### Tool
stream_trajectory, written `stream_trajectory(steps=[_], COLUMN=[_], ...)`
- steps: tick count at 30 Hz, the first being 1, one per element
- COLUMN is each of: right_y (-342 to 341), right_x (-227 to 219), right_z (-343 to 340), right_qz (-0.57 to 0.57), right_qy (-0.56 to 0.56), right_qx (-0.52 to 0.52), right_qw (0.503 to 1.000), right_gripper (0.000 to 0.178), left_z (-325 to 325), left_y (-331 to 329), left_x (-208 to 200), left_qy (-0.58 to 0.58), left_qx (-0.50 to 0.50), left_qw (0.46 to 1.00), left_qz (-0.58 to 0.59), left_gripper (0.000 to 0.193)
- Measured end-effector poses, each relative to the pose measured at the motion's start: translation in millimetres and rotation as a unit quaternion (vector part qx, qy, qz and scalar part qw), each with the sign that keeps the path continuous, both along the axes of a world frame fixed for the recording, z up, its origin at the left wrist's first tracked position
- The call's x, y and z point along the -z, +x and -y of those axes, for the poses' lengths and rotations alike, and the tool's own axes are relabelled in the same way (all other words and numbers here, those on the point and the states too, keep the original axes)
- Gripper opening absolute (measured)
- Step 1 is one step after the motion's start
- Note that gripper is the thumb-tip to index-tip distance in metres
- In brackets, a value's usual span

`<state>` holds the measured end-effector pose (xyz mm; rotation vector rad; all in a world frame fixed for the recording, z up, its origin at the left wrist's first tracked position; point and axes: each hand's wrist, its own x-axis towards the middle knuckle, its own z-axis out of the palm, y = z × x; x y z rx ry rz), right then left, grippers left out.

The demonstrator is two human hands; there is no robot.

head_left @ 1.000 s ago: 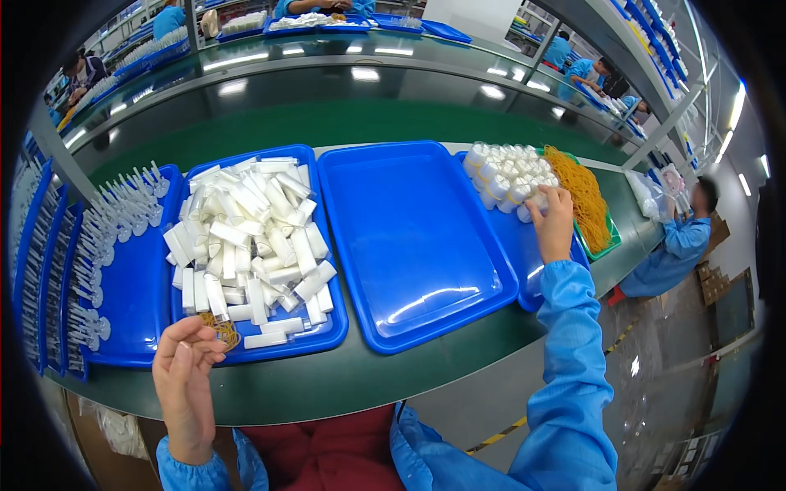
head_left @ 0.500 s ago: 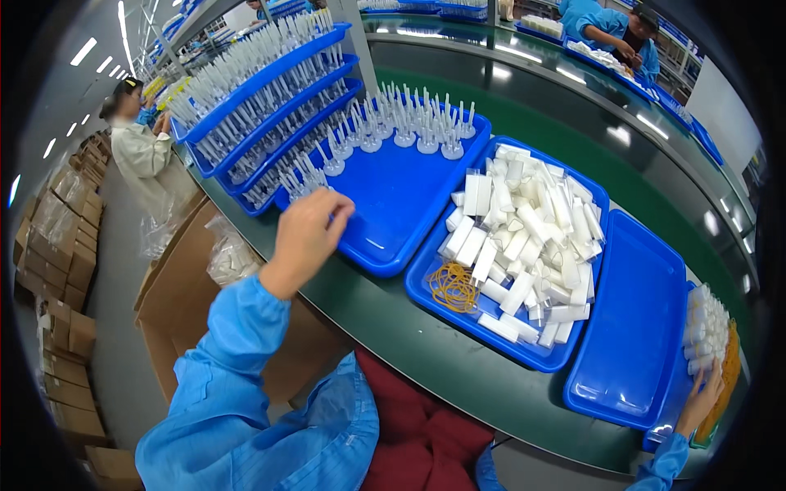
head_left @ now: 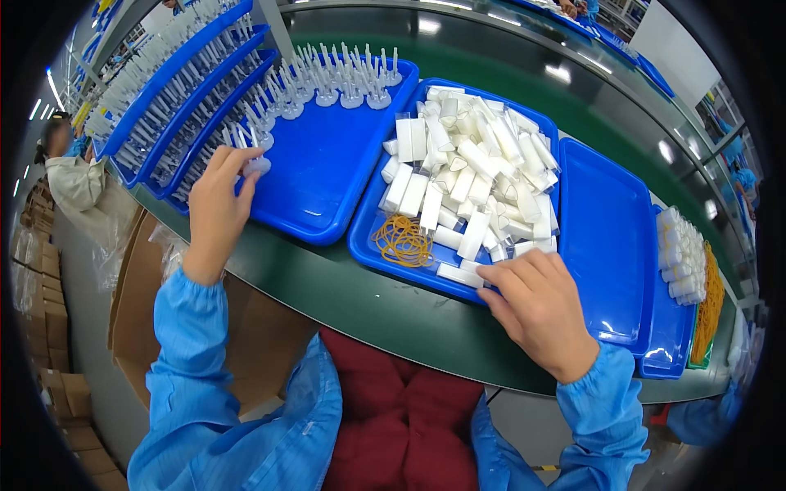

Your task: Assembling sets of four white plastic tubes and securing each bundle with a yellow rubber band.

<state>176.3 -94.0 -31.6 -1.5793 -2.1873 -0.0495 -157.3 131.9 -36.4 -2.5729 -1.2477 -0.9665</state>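
My left hand (head_left: 214, 204) is at the near left corner of a blue tray (head_left: 315, 192). Its thumb and fingers close on a clear plastic stemmed piece with a round base (head_left: 257, 166). Similar upright pieces (head_left: 352, 86) line that tray's far and left sides. Over the front edge of the neighbouring blue tray (head_left: 368, 260) hovers my right hand (head_left: 536, 303), thumb and fingers apart, close to a white block in clear wrap (head_left: 460, 275). Nothing shows in its grasp. White wrapped pieces (head_left: 483, 176) are heaped in this tray, and yellow rubber bands (head_left: 403, 242) lie at its near left.
Stacked blue trays of stemmed pieces (head_left: 184, 90) stand at the left. Rightward are another blue tray (head_left: 606, 245), white rolls (head_left: 681, 258) and a pile of yellow bands (head_left: 709, 307). A cardboard box (head_left: 270, 344) sits below the table edge; a person (head_left: 74, 184) is at far left.
My right hand has come from the white rolls at the far right to the tray of white pieces. The view has shifted. A stemmed piece now shows in my left hand's fingers.
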Motion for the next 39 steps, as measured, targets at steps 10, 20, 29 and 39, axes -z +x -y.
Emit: stream_trajectory(steps=[10, 20, 29, 39], right_y=[-8, -18, -10, -11], right_x=[-4, -8, 14, 19], right_z=[-28, 9, 26, 27], right_qz=[-0.102, -0.433, -0.504, -0.382], right_qy=[-0.187, -0.138, -0.1, -0.047], right_qx=[-0.003, 0.133, 0.154, 0.046], right_qw=[0.977, 0.881, 0.844, 0.922], right_gripper=[0.029, 0.022, 0.042, 0.028], left_z=[108, 137, 159, 164], left_y=[56, 94, 88, 89], left_x=[26, 39, 17, 15], left_qy=[-0.218, -0.417, -0.629, -0.623], left_qx=[0.226, 0.384, 0.398, 0.384], left_qw=[0.917, 0.759, 0.567, 0.611], left_qz=[0.245, 0.321, 0.352, 0.301], left_gripper=[0.03, 0.028, 0.022, 0.023])
